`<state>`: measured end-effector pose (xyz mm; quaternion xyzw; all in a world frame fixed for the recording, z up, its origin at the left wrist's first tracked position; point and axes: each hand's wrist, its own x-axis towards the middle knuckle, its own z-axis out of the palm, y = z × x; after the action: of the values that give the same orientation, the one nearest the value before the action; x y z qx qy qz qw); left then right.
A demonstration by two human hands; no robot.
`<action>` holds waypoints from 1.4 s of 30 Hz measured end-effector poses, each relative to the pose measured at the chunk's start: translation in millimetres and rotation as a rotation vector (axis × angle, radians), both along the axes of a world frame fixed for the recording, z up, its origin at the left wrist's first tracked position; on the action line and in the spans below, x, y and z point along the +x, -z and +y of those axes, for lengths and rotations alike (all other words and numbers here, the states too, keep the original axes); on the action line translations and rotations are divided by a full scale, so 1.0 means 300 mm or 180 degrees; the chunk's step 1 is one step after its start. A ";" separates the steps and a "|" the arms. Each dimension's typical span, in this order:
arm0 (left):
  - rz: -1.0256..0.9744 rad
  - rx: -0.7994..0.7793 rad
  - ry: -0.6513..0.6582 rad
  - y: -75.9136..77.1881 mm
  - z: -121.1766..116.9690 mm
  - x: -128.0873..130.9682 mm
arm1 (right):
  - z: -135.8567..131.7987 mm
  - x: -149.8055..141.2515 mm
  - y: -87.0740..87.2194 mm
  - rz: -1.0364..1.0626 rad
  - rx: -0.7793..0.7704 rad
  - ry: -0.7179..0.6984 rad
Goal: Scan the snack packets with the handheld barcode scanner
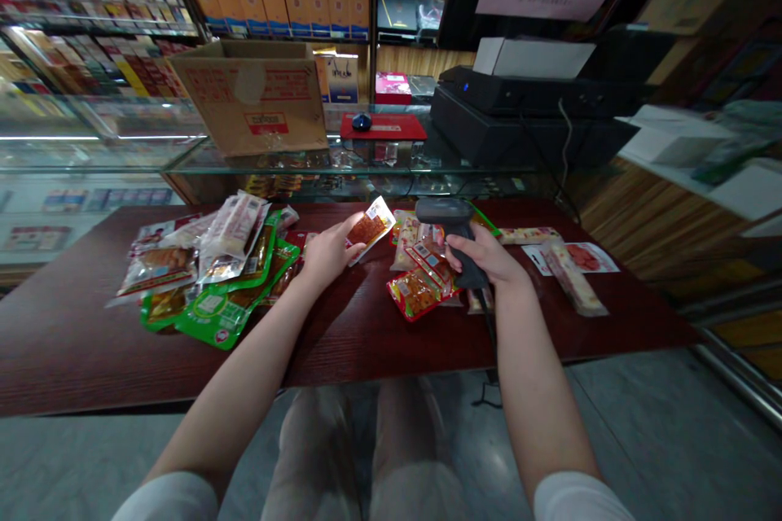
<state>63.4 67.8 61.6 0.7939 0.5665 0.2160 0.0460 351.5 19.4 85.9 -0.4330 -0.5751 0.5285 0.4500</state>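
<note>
My left hand (327,254) pinches a small clear snack packet (371,228) with reddish contents and holds it tilted just above the dark red table (366,334). My right hand (485,258) is wrapped round the grip of a grey handheld barcode scanner (449,220), whose head points toward the packet. The scanner's cable (489,334) drops over the table's front edge. Directly below the scanner lies a small heap of red snack packets (419,289).
A pile of green and clear snack packets (211,273) covers the table's left side. Long pale packets (571,277) lie at the right. Behind stand a glass counter (183,155) with a cardboard box (257,94), a red mouse pad (383,127), and a black printer (531,110).
</note>
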 end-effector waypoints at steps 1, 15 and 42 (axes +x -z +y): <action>0.0029 0.0000 -0.0007 0.002 -0.001 0.001 | 0.000 -0.001 0.000 0.0025 0.0003 0.0018; -0.0455 0.0806 -0.2215 -0.203 -0.031 -0.211 | 0.007 0.014 -0.005 0.0339 -0.0108 0.0528; 0.0103 0.0936 -0.1992 -0.149 -0.002 -0.236 | 0.049 0.140 0.028 -0.0209 0.0251 0.2009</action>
<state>-7.5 67.2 106.3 0.5831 0.7460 0.2863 -0.1464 393.5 34.0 77.4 -0.5890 -0.4467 0.3258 0.5894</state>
